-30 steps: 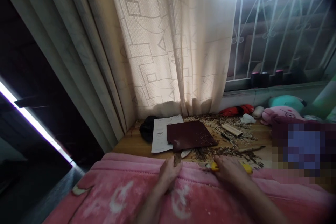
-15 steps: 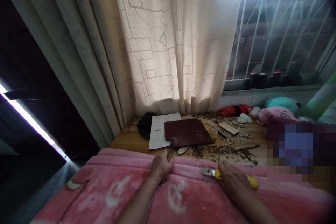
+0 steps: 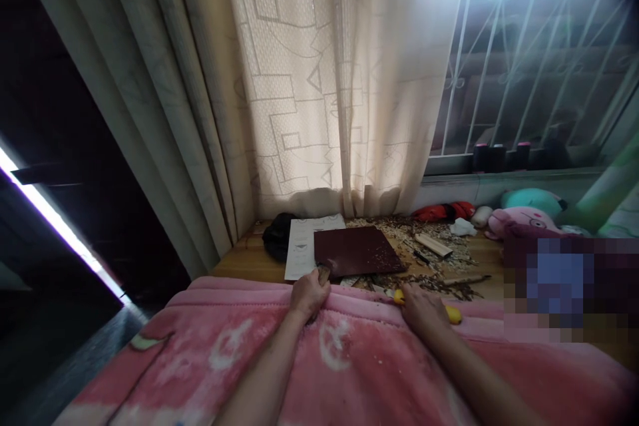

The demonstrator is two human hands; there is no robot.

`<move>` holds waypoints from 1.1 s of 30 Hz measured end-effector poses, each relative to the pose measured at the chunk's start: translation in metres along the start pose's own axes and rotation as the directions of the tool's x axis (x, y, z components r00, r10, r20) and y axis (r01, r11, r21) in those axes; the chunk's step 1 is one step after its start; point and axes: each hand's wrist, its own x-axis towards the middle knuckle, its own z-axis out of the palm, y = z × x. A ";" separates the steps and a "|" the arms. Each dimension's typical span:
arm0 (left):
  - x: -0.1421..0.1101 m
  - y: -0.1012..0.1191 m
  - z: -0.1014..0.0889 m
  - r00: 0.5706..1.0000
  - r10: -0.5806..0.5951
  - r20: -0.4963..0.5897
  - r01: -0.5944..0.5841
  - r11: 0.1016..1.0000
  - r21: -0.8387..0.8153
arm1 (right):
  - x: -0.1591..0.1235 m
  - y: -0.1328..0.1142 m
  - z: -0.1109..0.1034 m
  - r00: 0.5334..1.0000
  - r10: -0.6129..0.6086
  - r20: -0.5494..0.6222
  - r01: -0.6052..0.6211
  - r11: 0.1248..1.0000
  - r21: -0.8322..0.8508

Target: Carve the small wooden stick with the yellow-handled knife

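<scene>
- Pink fleece blanket (image 3: 200, 373) fills the bottom of the head view, both forearms lying across it
- Left hand (image 3: 309, 294) curls shut, fingers pressed together round a small brown wood piece (image 3: 323, 274), whose tip pokes out just beside a dark red sandpaper sheet (image 3: 357, 251)
- Right hand (image 3: 422, 309) lies over a yellow-handled utility knife (image 3: 453, 314), its blade hidden (whether the fingers clasp the handle, I cannot tell)
- Wood shavings (image 3: 439, 289) litter the wooden tabletop (image 3: 239, 259) around a pale wood block (image 3: 433, 245)
- Dark pink-capped cylinders (image 3: 494, 157) stand on the window ledge (image 3: 504, 176), contents unseen
</scene>
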 end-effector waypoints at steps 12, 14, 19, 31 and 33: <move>0.042 -0.006 -0.002 0.998 -0.059 -0.031 0.058 0.997 -0.043 | 0.048 -0.014 0.008 0.999 0.024 -0.025 -0.023 0.999 0.040; 0.049 -0.006 -0.003 0.997 -0.065 -0.030 0.064 0.997 -0.049 | 0.054 -0.016 0.009 0.999 0.030 -0.031 -0.028 0.999 0.047; 0.054 -0.010 -0.003 0.996 -0.080 -0.040 0.077 0.994 -0.074 | 0.059 -0.018 0.011 0.999 0.025 -0.048 -0.023 0.998 0.052; 0.021 0.043 -0.013 0.969 0.075 0.233 0.214 0.204 -0.955 | 0.066 -0.013 0.019 0.999 -0.001 -0.053 0.005 0.997 0.077; 0.009 0.055 -0.003 0.950 0.101 0.295 0.284 0.108 -0.953 | 0.068 -0.012 0.023 0.999 -0.006 -0.052 0.011 0.996 0.089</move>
